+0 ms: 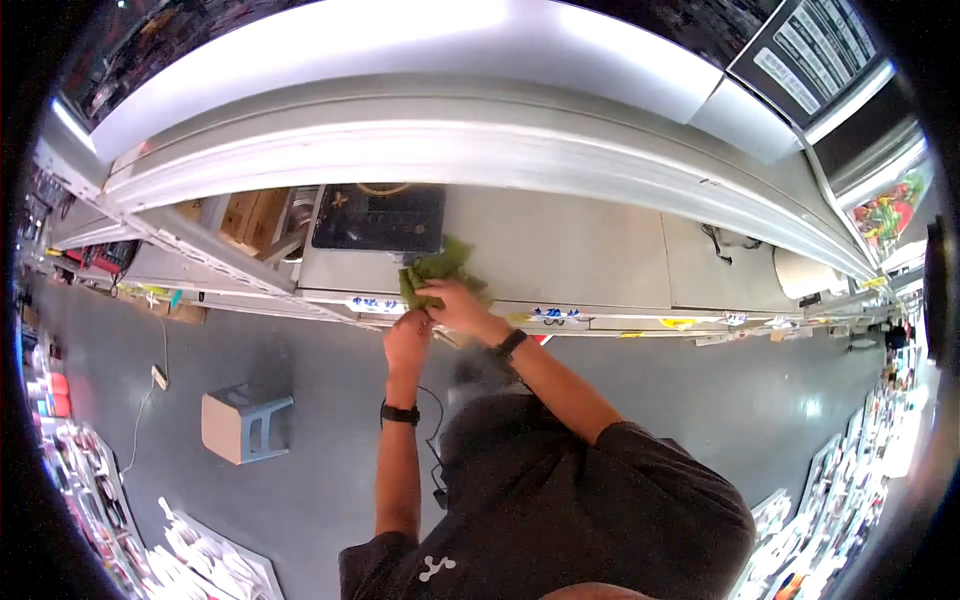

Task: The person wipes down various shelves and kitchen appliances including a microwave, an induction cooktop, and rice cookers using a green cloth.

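Observation:
A crumpled green cloth or leafy piece (pixel 442 270) lies at the front edge of a pale shelf board (pixel 555 247); which of the two it is cannot be told. My right hand (pixel 457 306) rests on it with fingers bent. Close beside, my left hand (pixel 409 337) is at the shelf edge, its fingertips touching or nearly touching the right hand's. What the left fingertips pinch, if anything, is hidden. Behind the green piece sits a dark flat device, perhaps an induction cooktop (pixel 379 219). A black cord (pixel 435 427) hangs beside my left forearm.
A white shelf beam (pixel 450 154) crosses above the board. Wooden pieces (pixel 255 217) stand left of the dark device. A white roll (pixel 802 271) and a short black cable (pixel 716 244) lie at the right. On the floor are a plastic stool (pixel 244 425) and a power strip (pixel 159 377).

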Demonstrator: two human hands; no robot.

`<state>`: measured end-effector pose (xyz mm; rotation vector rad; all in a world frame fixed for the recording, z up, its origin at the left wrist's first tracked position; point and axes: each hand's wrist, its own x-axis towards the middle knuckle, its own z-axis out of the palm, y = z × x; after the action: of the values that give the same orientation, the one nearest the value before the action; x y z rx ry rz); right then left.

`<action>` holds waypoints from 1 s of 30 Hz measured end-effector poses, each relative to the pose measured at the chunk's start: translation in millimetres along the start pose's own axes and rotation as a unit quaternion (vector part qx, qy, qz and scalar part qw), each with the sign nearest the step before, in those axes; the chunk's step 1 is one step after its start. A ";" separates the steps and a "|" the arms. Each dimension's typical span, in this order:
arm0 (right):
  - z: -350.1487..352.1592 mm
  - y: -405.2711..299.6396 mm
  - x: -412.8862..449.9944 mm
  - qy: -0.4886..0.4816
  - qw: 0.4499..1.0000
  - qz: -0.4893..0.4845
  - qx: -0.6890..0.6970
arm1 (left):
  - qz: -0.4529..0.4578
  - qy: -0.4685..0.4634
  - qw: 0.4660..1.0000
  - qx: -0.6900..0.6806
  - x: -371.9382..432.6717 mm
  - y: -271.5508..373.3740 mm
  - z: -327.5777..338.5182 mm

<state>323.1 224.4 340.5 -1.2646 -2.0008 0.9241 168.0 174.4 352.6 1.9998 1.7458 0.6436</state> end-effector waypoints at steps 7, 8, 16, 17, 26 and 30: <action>-14.2 -0.8 -29.4 0.016 0.987 0.000 -0.159 | 0.026 -0.088 0.994 -0.054 1.8 17.3 28.4; -22.8 2.2 -36.2 0.032 0.991 0.026 -0.125 | 0.053 -0.101 0.992 -0.045 3.8 21.4 31.5; -103.6 45.4 -92.5 0.132 0.957 0.143 -0.213 | 0.147 -0.160 0.974 -0.062 21.0 109.6 78.1; -111.8 51.0 -97.7 0.137 0.957 0.147 -0.208 | 0.150 -0.164 0.973 -0.057 22.8 122.7 83.5; -222.0 135.8 -187.8 0.293 0.861 0.314 -0.272 | 0.277 -0.255 0.914 -0.148 17.9 246.8 117.4; -272.6 181.7 -265.7 0.356 0.818 0.345 -0.292 | 0.288 -0.349 0.881 -0.135 -1.1 274.5 127.9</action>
<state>726.1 101.2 323.0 -2.3356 -1.2186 -0.0080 463.2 136.2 408.2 2.1595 0.6067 0.2403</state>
